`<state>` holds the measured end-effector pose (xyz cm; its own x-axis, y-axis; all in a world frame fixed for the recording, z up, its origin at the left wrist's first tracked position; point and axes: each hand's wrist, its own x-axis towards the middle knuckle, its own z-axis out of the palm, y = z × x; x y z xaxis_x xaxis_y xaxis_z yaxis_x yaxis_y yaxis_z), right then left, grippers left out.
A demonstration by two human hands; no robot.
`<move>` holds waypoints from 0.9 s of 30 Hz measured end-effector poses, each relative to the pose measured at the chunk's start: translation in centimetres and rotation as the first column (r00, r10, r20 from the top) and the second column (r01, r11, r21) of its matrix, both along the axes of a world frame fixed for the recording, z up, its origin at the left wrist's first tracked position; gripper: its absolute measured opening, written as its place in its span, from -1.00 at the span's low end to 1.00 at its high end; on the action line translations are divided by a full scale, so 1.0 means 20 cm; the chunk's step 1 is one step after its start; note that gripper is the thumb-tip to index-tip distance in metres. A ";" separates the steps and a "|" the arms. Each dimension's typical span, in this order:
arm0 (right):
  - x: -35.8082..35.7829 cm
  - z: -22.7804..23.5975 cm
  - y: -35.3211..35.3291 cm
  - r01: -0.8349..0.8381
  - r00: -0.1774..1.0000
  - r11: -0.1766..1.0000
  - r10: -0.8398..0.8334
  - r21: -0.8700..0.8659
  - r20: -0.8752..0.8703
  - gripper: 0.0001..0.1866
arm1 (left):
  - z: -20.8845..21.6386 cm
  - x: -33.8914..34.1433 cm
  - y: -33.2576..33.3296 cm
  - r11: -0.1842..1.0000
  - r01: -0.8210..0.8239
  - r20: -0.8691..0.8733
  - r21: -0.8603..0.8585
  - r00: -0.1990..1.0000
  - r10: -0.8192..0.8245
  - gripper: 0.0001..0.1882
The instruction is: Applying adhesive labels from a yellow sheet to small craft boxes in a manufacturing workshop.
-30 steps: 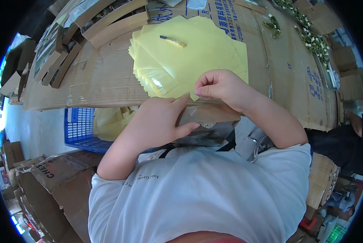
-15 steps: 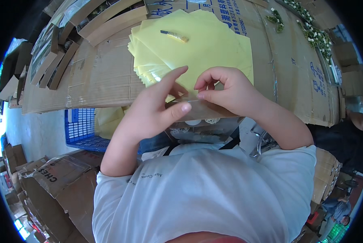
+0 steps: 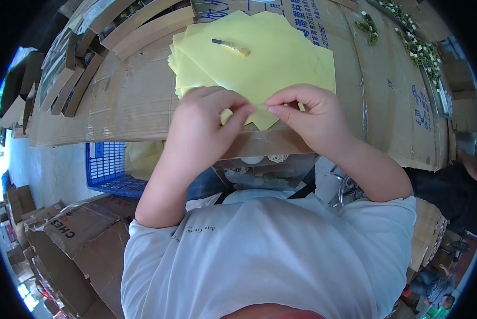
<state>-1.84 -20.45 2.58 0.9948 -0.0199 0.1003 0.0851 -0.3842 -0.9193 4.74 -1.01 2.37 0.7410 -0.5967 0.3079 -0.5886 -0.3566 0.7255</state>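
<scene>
Both my hands are raised over the near part of a fanned stack of yellow sheets (image 3: 270, 58), their fingertips a short gap apart. My left hand (image 3: 204, 119) is closed in a pinch, thumb against forefinger. A matching pinch closes my right hand (image 3: 313, 109). Whatever either holds is too small or hidden to make out. Between them a yellow corner points toward me. On the stack lies a slim tool (image 3: 231, 47) with a dark flat end and a yellowish handle.
Flattened cardboard (image 3: 126, 106) covers the table. Narrow cardboard trays (image 3: 148, 32) stand far left, white-flowered greenery (image 3: 422, 56) far right. Below the table edge are a blue plastic basket (image 3: 108, 167) with yellow sheets and an open box (image 3: 265, 143) with pale round pieces.
My left hand has gone from open, fingers spread, to a pinch, and moved forward beside the right. The right hand has shifted slightly right. A yellow corner now shows over the table's near edge.
</scene>
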 end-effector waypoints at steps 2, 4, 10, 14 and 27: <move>0.02 -0.02 -0.03 0.075 0.997 0.993 -0.078 0.094 0.028 -0.88 | -0.02 0.03 0.02 0.971 -0.231 0.270 0.059 0.940 0.207 -0.73; 0.04 -0.01 -0.05 0.073 0.997 0.994 -0.072 0.084 -0.024 -0.87 | 0.01 0.04 0.07 0.947 -0.295 0.252 0.130 0.933 0.256 -0.65; 0.13 0.05 -0.04 -0.033 0.911 0.958 0.147 0.285 -0.386 -0.86 | -0.01 -0.09 0.08 0.938 0.184 -0.011 0.294 0.982 -0.190 -0.52; 0.18 0.04 -0.06 -0.118 0.873 0.962 0.219 0.247 -0.436 -0.86 | 0.01 -0.10 0.07 0.911 0.208 -0.139 0.355 0.976 -0.168 -0.54; 0.15 0.00 0.00 -0.020 0.802 0.937 0.224 0.350 -0.554 -0.86 | -0.03 -0.14 0.06 0.946 0.100 -0.123 0.308 0.990 -0.064 -0.45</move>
<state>1.24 -20.53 2.61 0.8582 0.1770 -0.4819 -0.4728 -0.0933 -0.8762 1.92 0.15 1.71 0.7040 -0.7100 0.0152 -0.5483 -0.5299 0.6469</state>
